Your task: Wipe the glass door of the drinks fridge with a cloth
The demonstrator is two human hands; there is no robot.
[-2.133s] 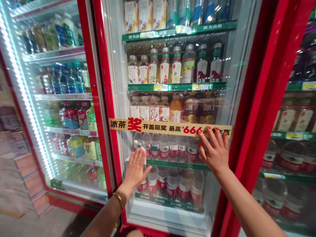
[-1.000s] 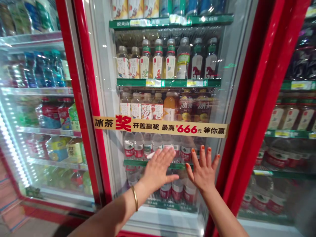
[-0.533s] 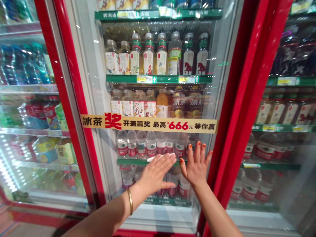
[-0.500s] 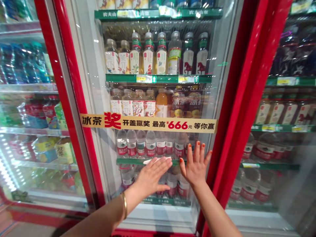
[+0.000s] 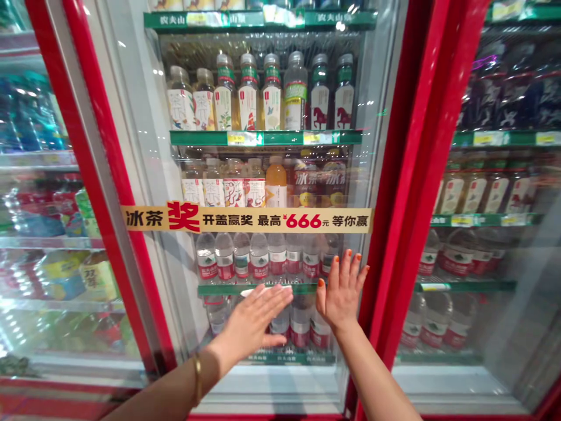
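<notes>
My left hand is stretched out flat in front of the fridge's glass door, fingers pointing right. A thin white piece shows along its upper edge; whether it lies under the hand or behind the glass I cannot tell. My right hand, fingers spread upward, is at the glass near the door's red right frame. Behind both hands, water bottles with red-and-white labels stand on green-edged shelves. Above the hands a yellow banner strip runs across the door.
Tea bottles and an orange drink bottle stand on the upper shelves. Another fridge section with packaged drinks is at the left, its red frame between. More water bottles stand behind glass at the right.
The whole view has shifted, so the fridge and both hands appear further left. Both hands keep nearly the same pose at the door.
</notes>
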